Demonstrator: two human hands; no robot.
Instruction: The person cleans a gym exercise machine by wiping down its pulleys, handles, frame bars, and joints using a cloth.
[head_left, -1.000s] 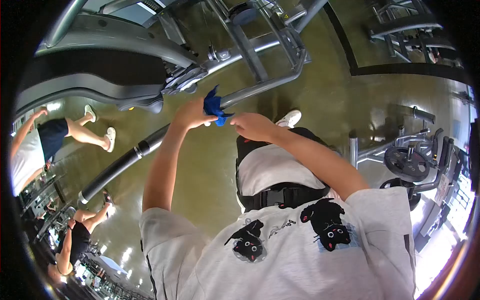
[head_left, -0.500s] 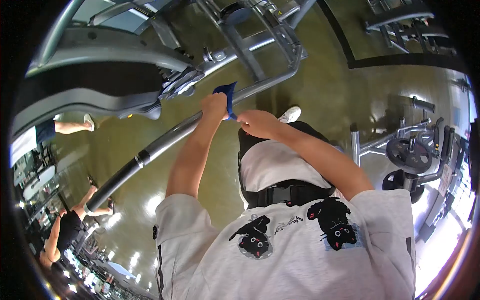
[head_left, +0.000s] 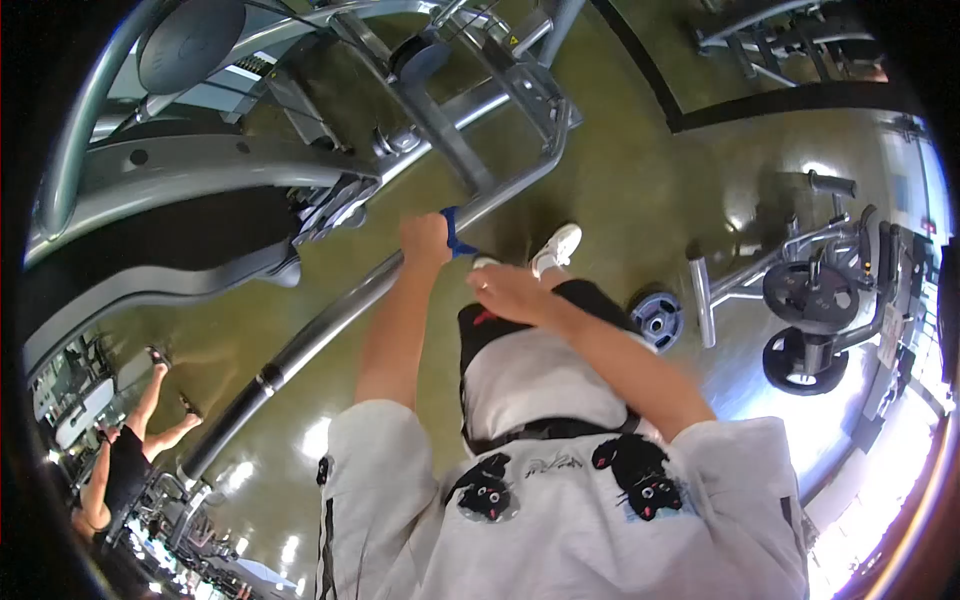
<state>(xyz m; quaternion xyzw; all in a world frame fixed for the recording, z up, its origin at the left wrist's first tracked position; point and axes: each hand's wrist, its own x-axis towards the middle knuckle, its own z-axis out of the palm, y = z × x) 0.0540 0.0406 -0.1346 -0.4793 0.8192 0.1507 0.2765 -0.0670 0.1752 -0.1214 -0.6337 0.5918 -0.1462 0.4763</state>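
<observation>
Blue cloth [head_left: 456, 236], the thing being handled, lies against a long silver bar [head_left: 335, 315] at about 12 o'clock, close to the middle of the view. The left hand [head_left: 427, 240] is closed over it at the bar, with cloth showing past the knuckle side; its fingertips are hidden. The right hand [head_left: 505, 296] hovers over the lap just below the cloth, fingers bent and drawn narrow, too blurred to tell whether they pinch anything.

Olive-coloured, glossy floor [head_left: 610, 190] spreads around the person's white shoes [head_left: 560, 245], catching bright glare at 8 and 2 o'clock. A black floor stripe [head_left: 790, 103] turns a corner towards 1 o'clock. The bar slants from 8 o'clock up to a grey-framed gym machine [head_left: 445, 130] at 12; a large machine with a dark, curved panel [head_left: 170, 235] fills 10 o'clock. At 3 o'clock, a round weight plate [head_left: 657, 321] shows on the floor beside the forearm, and farther out a rack [head_left: 735, 290] carries dark plates [head_left: 810, 297]. Strong white light comes in at 4 o'clock. Another person [head_left: 125, 455] in dark clothing is well apart at 8 o'clock.
</observation>
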